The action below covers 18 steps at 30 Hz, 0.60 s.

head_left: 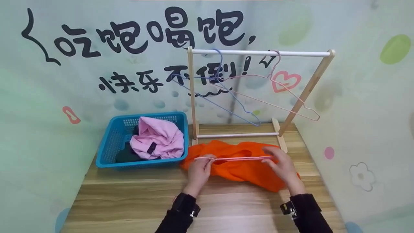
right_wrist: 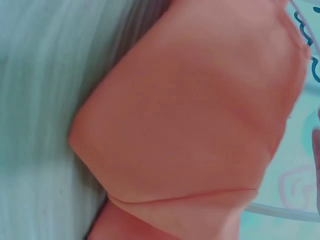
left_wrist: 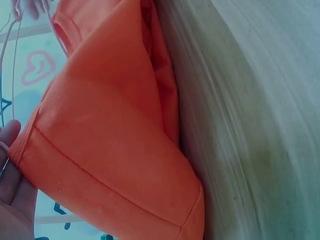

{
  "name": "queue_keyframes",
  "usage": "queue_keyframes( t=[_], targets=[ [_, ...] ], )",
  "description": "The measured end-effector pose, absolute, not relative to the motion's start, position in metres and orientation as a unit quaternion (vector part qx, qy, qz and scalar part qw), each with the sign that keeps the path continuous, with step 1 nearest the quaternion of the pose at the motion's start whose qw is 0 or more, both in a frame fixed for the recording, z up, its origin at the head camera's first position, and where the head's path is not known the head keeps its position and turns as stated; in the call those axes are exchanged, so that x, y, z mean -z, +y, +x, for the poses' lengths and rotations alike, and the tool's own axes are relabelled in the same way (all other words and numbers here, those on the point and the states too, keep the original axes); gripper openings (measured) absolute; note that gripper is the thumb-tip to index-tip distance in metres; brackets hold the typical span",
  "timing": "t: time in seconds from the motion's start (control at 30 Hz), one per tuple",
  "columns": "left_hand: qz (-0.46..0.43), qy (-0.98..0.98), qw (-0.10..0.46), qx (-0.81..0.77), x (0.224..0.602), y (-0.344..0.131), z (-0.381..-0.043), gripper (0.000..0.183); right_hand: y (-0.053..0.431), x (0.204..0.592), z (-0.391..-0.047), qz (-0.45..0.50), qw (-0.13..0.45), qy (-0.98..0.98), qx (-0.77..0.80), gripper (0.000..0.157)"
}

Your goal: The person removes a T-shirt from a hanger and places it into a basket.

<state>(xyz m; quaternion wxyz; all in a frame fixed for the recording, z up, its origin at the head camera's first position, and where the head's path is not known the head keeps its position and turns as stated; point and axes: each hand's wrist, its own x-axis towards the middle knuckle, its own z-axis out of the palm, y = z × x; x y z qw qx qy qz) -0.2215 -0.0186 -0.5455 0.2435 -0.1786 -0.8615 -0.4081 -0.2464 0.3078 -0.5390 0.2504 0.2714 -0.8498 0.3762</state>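
My left hand [head_left: 199, 170] pinches one end of a pink wire hanger [head_left: 239, 158], held level over a crumpled orange garment [head_left: 245, 173]. Up close in the left wrist view, the left hand's fingers [left_wrist: 20, 192] also meet the stitched edge of the orange garment [left_wrist: 100, 135]. My right hand [head_left: 284, 165] is at the hanger's other end, thumb and fingers spread apart around it. Orange cloth [right_wrist: 185, 110] fills most of the right wrist view, where only a sliver of the right hand [right_wrist: 317, 160] shows at the edge.
Behind the garment stands a wooden rack with a white rail [head_left: 252, 52]. A blue hanger [head_left: 216, 100] and another pink hanger [head_left: 265, 100] hang from it. To the left, a blue basket [head_left: 106, 142] holds pink cloth [head_left: 161, 132] and dark cloth [head_left: 127, 154].
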Motion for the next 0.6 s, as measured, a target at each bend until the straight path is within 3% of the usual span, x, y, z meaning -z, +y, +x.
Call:
queue_keyframes(
  t=[0.1,0.2,0.4,0.6],
  targets=[
    [-0.181,-0.864,0.228,0.411,0.544,-0.015,-0.219,0.014,0.308,0.542,-0.246,0.331,0.265,-0.849,-0.316,0.033],
    [-0.184,-0.866,0.214,0.413,0.544,-0.015,-0.219,0.017,0.306,0.545,-0.245,0.337,0.269,-0.854,-0.291,0.024],
    [-0.185,-0.887,0.176,0.384,0.551,-0.027,-0.222,0.035,0.306,0.548,-0.242,0.317,0.285,-0.848,-0.313,0.023],
    [-0.18,-0.901,0.179,0.353,0.563,-0.042,-0.221,0.027,0.315,0.546,-0.236,0.327,0.315,-0.832,-0.318,0.028]
  ],
)
